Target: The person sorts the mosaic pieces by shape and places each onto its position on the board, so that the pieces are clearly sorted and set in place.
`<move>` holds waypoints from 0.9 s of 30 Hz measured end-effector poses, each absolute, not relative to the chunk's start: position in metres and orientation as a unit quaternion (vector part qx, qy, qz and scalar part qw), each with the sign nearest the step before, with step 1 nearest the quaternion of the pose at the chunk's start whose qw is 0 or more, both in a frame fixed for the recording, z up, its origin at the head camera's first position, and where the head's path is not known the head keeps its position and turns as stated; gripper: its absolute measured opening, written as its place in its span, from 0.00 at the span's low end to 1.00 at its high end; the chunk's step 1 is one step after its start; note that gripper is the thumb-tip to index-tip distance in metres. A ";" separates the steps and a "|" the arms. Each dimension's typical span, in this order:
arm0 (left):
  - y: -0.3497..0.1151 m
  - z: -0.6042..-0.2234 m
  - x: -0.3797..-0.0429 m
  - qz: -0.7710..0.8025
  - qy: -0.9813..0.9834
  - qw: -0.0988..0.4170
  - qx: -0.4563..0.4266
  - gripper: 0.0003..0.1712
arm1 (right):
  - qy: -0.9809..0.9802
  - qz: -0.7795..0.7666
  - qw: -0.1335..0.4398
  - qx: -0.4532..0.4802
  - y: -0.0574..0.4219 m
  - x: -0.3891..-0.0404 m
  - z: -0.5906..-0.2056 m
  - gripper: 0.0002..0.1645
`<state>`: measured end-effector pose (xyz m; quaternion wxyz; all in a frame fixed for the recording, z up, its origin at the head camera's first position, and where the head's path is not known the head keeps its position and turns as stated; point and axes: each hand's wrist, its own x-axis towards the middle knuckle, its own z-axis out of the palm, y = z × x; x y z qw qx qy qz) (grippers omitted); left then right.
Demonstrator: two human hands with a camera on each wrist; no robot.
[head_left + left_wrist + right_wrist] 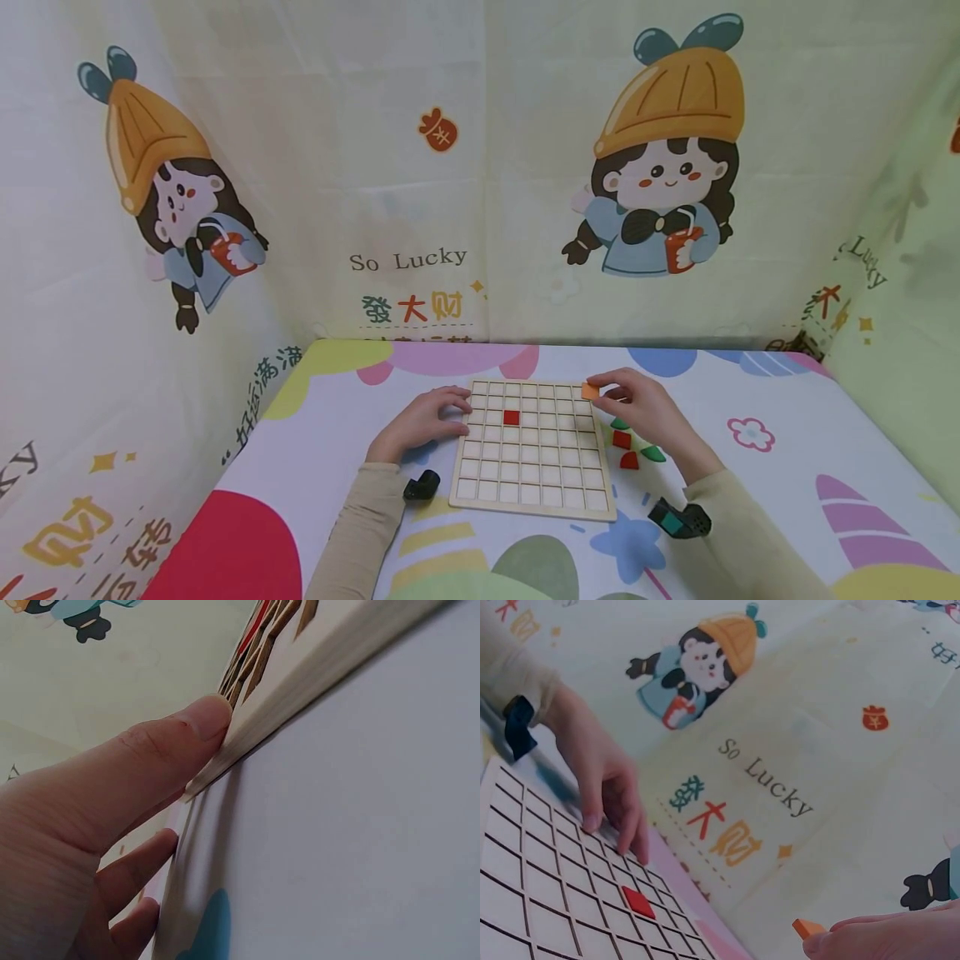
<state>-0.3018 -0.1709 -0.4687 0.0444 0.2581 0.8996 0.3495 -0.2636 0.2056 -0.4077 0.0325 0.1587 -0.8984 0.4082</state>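
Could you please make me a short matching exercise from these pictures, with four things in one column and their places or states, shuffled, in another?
Things:
1. Orange tile
2. Green pieces
3. Left hand
4. Wooden grid board

Places or states:
A. Bears a red square
B. Touching the board's left edge
C. Pinched by the right hand
D. On the table, to the right of the board

Right pairs: 1-C, 2-D, 3-B, 4-A
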 end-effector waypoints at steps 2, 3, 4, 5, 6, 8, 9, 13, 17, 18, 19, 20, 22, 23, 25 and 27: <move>-0.171 -0.468 -0.302 0.350 0.899 0.046 0.257 0.17 | -0.897 0.411 0.033 0.160 0.203 -0.265 -0.410 0.19; -0.171 -0.468 -0.302 0.351 0.899 0.047 0.257 0.17 | -0.896 0.412 0.032 0.161 0.202 -0.266 -0.411 0.19; -0.170 -0.468 -0.301 0.351 0.899 0.048 0.256 0.17 | -0.896 0.413 0.032 0.162 0.201 -0.267 -0.412 0.19; -0.170 -0.468 -0.301 0.352 0.899 0.048 0.256 0.17 | -0.895 0.414 0.033 0.163 0.200 -0.267 -0.413 0.19; -0.170 -0.468 -0.301 0.352 0.899 0.048 0.255 0.17 | -0.894 0.415 0.032 0.163 0.200 -0.268 -0.413 0.19; -0.171 -0.468 -0.301 0.352 0.899 0.047 0.256 0.17 | -0.894 0.416 0.032 0.161 0.198 -0.269 -0.414 0.19; -0.171 -0.468 -0.301 0.352 0.899 0.046 0.256 0.16 | -0.894 0.417 0.031 0.161 0.197 -0.269 -0.414 0.20; -0.171 -0.468 -0.301 0.357 0.898 0.044 0.255 0.15 | -0.895 0.415 0.029 0.158 0.194 -0.271 -0.415 0.20; -0.171 -0.468 -0.301 0.365 0.894 0.043 0.255 0.14 | -0.895 0.416 0.025 0.159 0.191 -0.271 -0.414 0.20; -0.171 -0.468 -0.301 0.366 0.894 0.042 0.255 0.14 | -0.895 0.417 0.022 0.159 0.190 -0.271 -0.414 0.20; -0.171 -0.468 -0.301 0.367 0.893 0.042 0.256 0.13 | -0.895 0.417 0.021 0.160 0.189 -0.271 -0.414 0.20; -0.171 -0.468 -0.302 0.369 0.892 0.041 0.257 0.13 | -0.894 0.417 0.020 0.162 0.187 -0.272 -0.413 0.20; -0.172 -0.469 -0.302 0.370 0.891 0.040 0.259 0.13 | -0.894 0.415 0.021 0.164 0.185 -0.272 -0.413 0.20; -0.172 -0.469 -0.302 0.370 0.891 0.040 0.260 0.13 | -0.894 0.415 0.021 0.168 0.184 -0.273 -0.413 0.20; -0.172 -0.469 -0.302 0.372 0.890 0.039 0.261 0.13 | -0.894 0.414 0.022 0.172 0.182 -0.273 -0.413 0.19; -0.172 -0.469 -0.302 0.372 0.890 0.040 0.262 0.13 | -0.892 0.416 0.022 0.176 0.179 -0.274 -0.414 0.19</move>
